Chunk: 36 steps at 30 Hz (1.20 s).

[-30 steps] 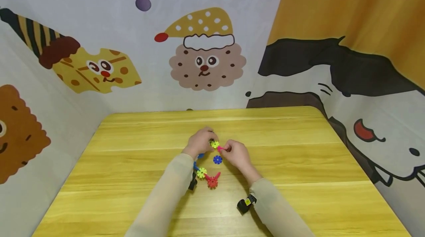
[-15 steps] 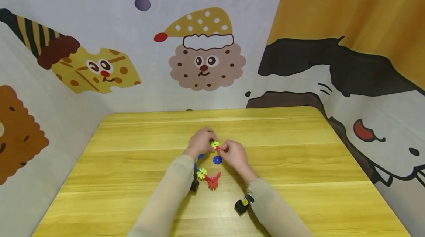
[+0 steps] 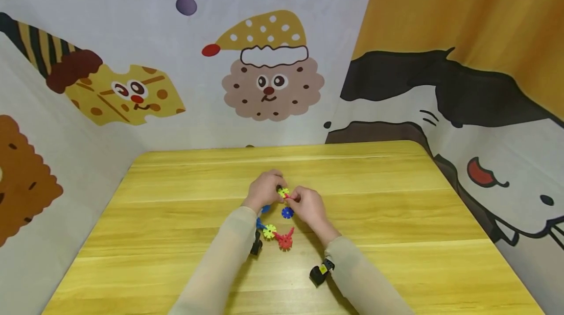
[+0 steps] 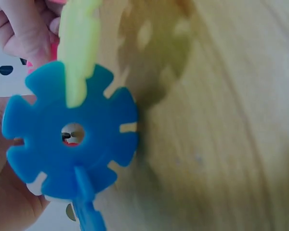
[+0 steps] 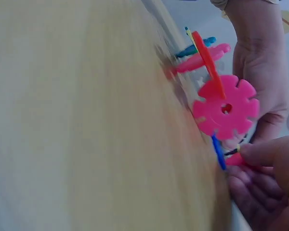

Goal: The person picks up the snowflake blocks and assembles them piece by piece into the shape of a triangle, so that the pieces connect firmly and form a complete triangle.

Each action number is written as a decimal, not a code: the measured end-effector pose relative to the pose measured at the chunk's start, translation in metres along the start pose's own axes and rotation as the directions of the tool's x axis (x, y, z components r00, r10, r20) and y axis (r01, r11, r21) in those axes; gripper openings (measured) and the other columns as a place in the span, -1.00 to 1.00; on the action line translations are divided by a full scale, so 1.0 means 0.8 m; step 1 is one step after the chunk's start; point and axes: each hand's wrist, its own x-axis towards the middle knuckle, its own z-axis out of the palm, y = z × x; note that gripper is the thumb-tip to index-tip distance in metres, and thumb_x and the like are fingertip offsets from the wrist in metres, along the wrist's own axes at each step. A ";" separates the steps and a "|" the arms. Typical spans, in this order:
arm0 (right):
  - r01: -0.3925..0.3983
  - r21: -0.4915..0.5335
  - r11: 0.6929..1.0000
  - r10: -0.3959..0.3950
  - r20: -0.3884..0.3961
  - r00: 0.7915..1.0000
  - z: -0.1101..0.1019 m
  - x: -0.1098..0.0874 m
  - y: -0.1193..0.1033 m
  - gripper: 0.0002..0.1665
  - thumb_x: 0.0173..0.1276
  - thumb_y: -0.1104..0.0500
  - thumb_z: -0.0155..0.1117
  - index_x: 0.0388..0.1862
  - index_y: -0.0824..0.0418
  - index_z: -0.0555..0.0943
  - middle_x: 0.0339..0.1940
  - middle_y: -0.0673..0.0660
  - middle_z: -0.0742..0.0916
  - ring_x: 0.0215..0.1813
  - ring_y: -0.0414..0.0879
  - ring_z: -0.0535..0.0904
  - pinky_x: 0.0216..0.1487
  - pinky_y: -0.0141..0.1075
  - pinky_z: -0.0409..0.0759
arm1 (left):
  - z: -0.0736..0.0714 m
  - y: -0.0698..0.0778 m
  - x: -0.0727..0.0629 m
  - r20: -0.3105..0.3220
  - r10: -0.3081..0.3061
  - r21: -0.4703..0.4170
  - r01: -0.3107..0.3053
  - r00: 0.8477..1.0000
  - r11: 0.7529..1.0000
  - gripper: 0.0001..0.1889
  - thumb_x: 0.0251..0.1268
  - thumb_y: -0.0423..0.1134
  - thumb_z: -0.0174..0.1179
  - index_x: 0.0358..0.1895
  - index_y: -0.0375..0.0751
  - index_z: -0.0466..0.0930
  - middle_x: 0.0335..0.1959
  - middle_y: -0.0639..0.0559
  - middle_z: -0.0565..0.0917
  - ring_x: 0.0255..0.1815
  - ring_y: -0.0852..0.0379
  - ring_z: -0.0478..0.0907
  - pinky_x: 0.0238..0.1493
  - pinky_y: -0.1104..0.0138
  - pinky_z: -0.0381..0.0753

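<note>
Notched plastic building discs are slotted together into a chain. In the head view my left hand (image 3: 266, 190) grips its far end, beside a yellow disc (image 3: 283, 192) and a dark piece (image 3: 279, 187). My right hand (image 3: 310, 205) pinches a pink disc (image 5: 235, 160) between thumb and fingers, its edge right at the yellow disc. Closer to me are a dark blue disc (image 3: 287, 212), a second yellow disc (image 3: 270, 231) and a red disc (image 3: 285, 242). A lighter blue disc (image 4: 43, 134) fills much of the left wrist view. Part of the chain is hidden behind my left wrist.
The wooden table (image 3: 374, 182) spreads out around both hands. Behind it hangs a cartoon-printed cloth (image 3: 273, 133). A black wrist camera (image 3: 318, 276) sits at the right sleeve, another (image 3: 256, 245) at the left.
My right hand has shifted slightly left, bringing the pink disc closer against the yellow one. The left hand has barely moved. The near red and yellow discs have shifted slightly right.
</note>
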 end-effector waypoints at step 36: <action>-0.477 0.531 0.700 0.266 0.427 0.864 -0.020 0.003 0.018 -0.88 0.42 0.44 0.17 -0.15 0.55 0.52 -0.37 0.30 0.71 -0.41 -0.09 0.70 -0.26 -0.25 0.72 | -0.010 -0.007 0.002 0.013 0.247 -0.128 -0.243 0.969 0.962 -0.83 0.08 -0.45 0.45 -0.46 -0.05 0.76 -0.28 0.15 0.72 -0.05 0.06 0.59 0.20 0.14 0.48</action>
